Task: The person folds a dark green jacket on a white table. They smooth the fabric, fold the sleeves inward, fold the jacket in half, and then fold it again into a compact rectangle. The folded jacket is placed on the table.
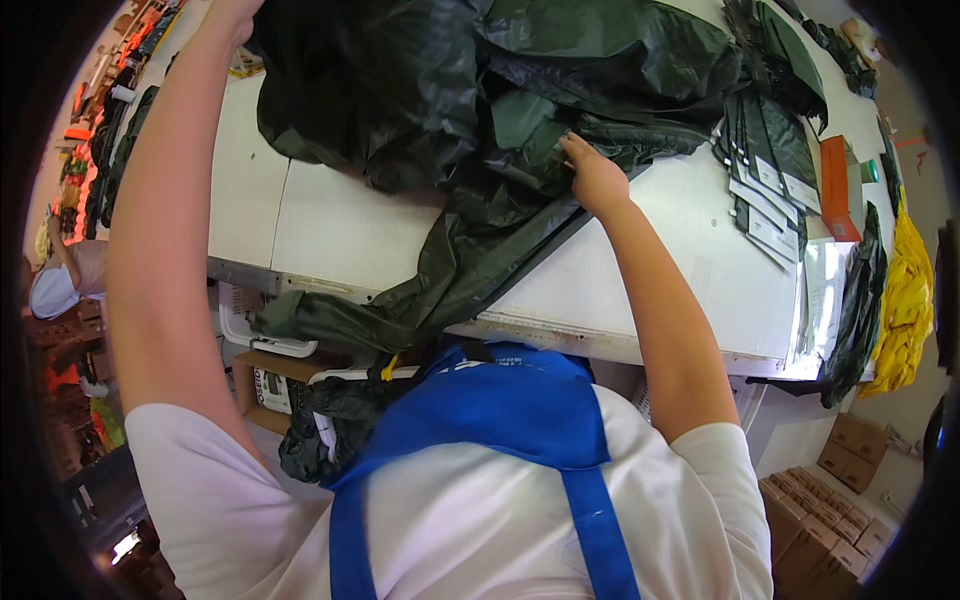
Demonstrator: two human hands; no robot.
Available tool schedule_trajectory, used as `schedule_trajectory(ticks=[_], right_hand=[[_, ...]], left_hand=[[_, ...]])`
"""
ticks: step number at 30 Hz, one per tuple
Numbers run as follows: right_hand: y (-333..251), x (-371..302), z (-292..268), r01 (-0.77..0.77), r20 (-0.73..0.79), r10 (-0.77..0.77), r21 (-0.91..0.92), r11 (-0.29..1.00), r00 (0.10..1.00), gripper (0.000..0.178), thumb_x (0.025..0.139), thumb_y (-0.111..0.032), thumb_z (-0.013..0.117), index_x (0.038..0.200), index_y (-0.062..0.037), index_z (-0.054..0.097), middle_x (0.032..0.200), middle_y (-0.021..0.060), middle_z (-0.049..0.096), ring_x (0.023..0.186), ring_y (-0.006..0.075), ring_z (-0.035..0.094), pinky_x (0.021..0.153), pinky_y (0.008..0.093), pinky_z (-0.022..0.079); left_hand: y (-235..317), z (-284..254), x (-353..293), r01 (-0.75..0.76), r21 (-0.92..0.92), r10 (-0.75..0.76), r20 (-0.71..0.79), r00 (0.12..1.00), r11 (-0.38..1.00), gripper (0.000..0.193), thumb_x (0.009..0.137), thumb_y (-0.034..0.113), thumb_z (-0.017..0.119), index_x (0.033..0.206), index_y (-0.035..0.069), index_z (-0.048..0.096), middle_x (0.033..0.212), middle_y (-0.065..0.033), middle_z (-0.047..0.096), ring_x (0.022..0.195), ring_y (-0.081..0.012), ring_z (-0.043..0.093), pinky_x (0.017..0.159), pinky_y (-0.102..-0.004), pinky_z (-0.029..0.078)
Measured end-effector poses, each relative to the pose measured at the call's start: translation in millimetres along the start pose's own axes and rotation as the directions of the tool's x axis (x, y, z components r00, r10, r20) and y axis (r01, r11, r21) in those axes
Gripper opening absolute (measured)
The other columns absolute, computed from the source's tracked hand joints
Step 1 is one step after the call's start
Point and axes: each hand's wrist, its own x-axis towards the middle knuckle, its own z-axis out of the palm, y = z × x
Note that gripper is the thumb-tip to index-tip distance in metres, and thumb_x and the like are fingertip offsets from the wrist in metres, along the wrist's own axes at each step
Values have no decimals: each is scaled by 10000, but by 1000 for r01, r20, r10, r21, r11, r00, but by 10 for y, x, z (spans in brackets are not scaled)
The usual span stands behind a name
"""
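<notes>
A large, glossy dark green waterproof garment (400,110) lies crumpled over the far side of the white table (330,225). One long, narrow part, like a sleeve or leg, runs down over the table's near edge. My right hand (600,180) is at the garment's middle, its bent fingers closed on a fold of the fabric. My left arm reaches far forward along the garment's left side. Only the base of my left hand (238,15) shows at the top edge; its fingers are out of sight.
Folded dark green garments with white tags (765,195) lie at the table's right, beside an orange box (838,190). Yellow fabric (900,300) hangs farther right. Under the table sits an open carton (262,385). Cartons (825,520) are stacked lower right. Another person (70,275) is far left.
</notes>
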Motion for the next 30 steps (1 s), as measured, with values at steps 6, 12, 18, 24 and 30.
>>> schedule_trajectory(ticks=[6,12,18,24,30], right_hand=[[207,133,-266,162,411,56,-475,865,910,202,851,-153,534,1034,-150,619,1098,66,602,996,281,612,798,411,499],[672,-1254,-1677,32,-576,103,220,975,811,330,670,172,502,939,-10,562,971,107,570,903,232,569,778,289,454],[1073,-2681,-1637,-483,-275,480,60,873,833,252,811,53,559,1038,-39,622,1010,77,646,901,175,600,721,275,469],[59,-1461,-1280,-231,-242,409,534,813,880,174,913,-67,551,1063,1,608,894,75,672,828,100,619,743,227,473],[-1322,-233,-203,242,-159,-186,502,830,969,239,793,-73,649,1030,-51,624,986,129,633,872,268,632,783,305,493]], left_hand=[[-428,-740,-52,167,-63,-162,77,984,984,347,895,320,597,1090,34,621,1054,-53,642,982,-149,580,891,-279,419],[-1114,-1069,-494,493,-497,-538,60,841,714,306,887,284,612,1072,40,629,1027,-72,653,914,-183,606,835,-325,462],[-1596,-403,-1922,565,-316,-543,164,824,762,218,889,267,623,851,53,636,862,-32,658,774,-129,594,743,-289,460],[-1176,-313,-2285,538,-318,-526,131,840,781,290,888,265,624,896,-22,663,842,-41,664,741,-95,581,697,-245,450],[-841,-410,-2295,416,-218,-406,90,910,883,274,883,251,614,858,-14,677,804,-18,641,741,-87,545,704,-235,425]])
